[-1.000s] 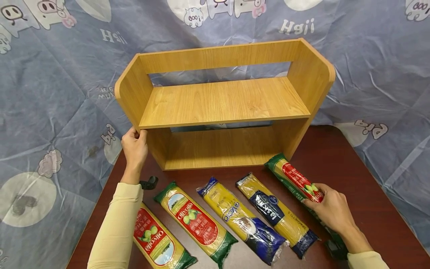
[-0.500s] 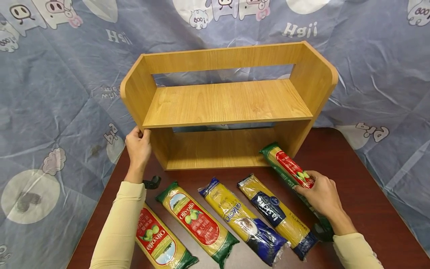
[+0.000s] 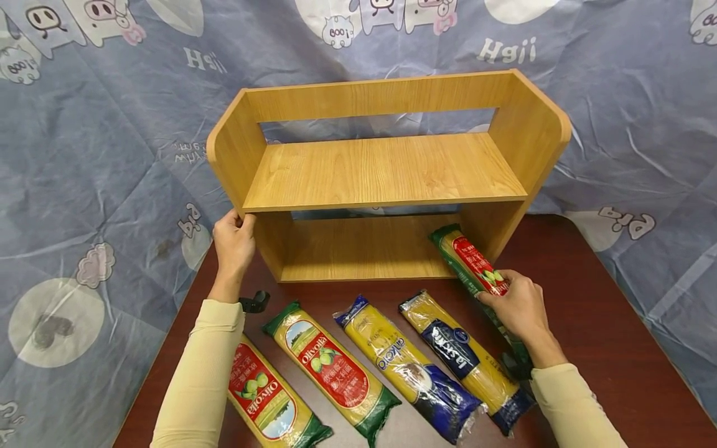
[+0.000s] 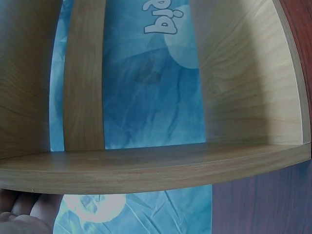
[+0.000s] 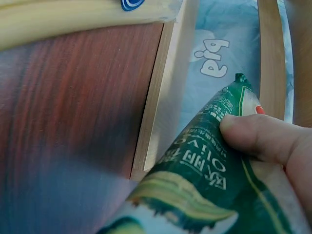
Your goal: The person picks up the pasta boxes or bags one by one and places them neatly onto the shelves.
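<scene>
My right hand (image 3: 516, 306) grips a green and yellow pack of spaghetti (image 3: 469, 256) with a red label, thumb on its near side. The pack slants away, its far end in front of the right part of the lower compartment of a wooden shelf (image 3: 386, 171). In the right wrist view the spaghetti pack's green side (image 5: 204, 161) lies under my thumb (image 5: 243, 136). My left hand (image 3: 233, 242) holds the shelf's left side panel (image 3: 235, 152) at middle-board height. In the left wrist view, fingers (image 4: 46, 209) show beside that panel (image 4: 146, 170).
Several spaghetti packs lie slanted on the dark red table (image 3: 605, 323): two red-labelled ones (image 3: 280, 398), a blue and yellow one (image 3: 411, 373), and a navy-labelled one (image 3: 465, 358). A printed blue cloth (image 3: 112, 186) hangs behind the shelf.
My right hand has moved left and forward with the spaghetti pack, bringing its far end to the lower compartment. My left hand keeps its hold on the shelf. The head view has shifted slightly.
</scene>
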`<state>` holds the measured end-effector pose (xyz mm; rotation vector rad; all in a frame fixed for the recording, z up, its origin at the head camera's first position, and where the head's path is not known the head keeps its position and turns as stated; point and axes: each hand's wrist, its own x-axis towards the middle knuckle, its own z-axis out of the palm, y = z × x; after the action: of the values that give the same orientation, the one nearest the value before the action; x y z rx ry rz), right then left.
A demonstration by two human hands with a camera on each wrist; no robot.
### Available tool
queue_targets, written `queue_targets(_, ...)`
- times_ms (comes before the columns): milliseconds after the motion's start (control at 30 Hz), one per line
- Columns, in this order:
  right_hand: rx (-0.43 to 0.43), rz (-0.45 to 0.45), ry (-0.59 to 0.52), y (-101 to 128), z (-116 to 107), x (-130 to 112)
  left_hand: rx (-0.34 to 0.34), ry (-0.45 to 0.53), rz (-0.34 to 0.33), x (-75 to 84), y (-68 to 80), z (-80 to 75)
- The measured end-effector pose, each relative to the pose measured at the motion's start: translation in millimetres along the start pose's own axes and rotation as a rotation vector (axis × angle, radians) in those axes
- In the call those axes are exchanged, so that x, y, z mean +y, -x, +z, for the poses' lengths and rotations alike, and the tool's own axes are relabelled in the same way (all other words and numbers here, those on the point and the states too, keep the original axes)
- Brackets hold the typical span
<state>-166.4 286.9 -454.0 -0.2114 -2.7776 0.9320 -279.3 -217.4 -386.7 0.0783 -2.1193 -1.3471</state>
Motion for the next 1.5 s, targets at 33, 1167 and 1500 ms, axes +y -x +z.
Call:
queue_targets(33, 0.002, 0.001, 0.002, -2, 1, -1, -0.001, -0.003, 0.003, 0.3, -0.3, -0.1)
queue_targets(1167, 0.042, -0.042, -0.008, -62, 35, -35, 0.003, 0.003, 0.097, -8.1, -2.9, -0.2)
queue_targets(1500, 0.021, -0.026, -0.024, -77, 43, -36, 0.008, 0.014, 0.090, -6.8, -1.5, 0.6)
